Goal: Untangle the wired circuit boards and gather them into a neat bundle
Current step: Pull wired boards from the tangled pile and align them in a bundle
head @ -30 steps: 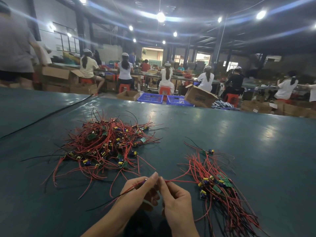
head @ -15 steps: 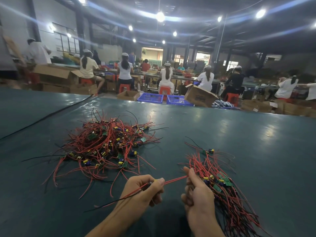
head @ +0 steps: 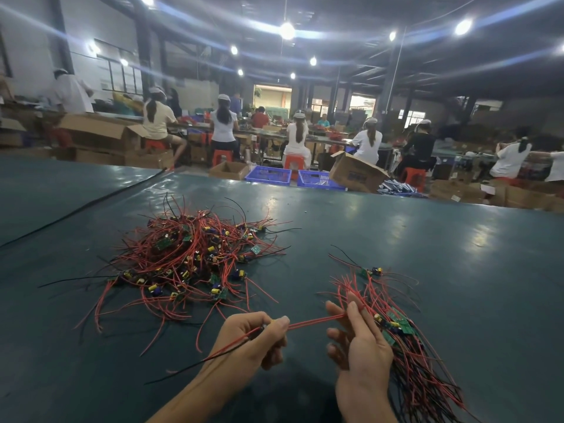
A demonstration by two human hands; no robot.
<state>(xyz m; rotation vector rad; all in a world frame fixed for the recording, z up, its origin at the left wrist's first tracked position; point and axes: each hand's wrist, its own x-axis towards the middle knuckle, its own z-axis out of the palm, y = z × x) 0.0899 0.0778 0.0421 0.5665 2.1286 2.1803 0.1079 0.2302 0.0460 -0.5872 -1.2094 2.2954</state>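
Note:
A tangled heap of small green circuit boards with red and black wires point(head: 189, 257) lies on the dark green table point(head: 427, 239), left of centre. A straighter bundle of the same wired boards point(head: 406, 337) lies at the right. My left hand point(head: 253, 337) pinches one wired board, its red and black leads trailing back to the left. A pair of red wires point(head: 314, 321) stretches taut from that hand to my right hand point(head: 357, 340), whose fingers are spread and loosely bent, with the wires running between thumb and forefinger beside the bundle.
A black cable point(head: 82, 209) runs diagonally across the table's far left. Past the far edge stand cardboard boxes point(head: 357, 172), blue crates point(head: 268, 174) and several seated workers at benches.
My hands have drawn apart, the right one sliding along the red wires toward the right bundle and its fingers spreading. The left hand keeps its pinch.

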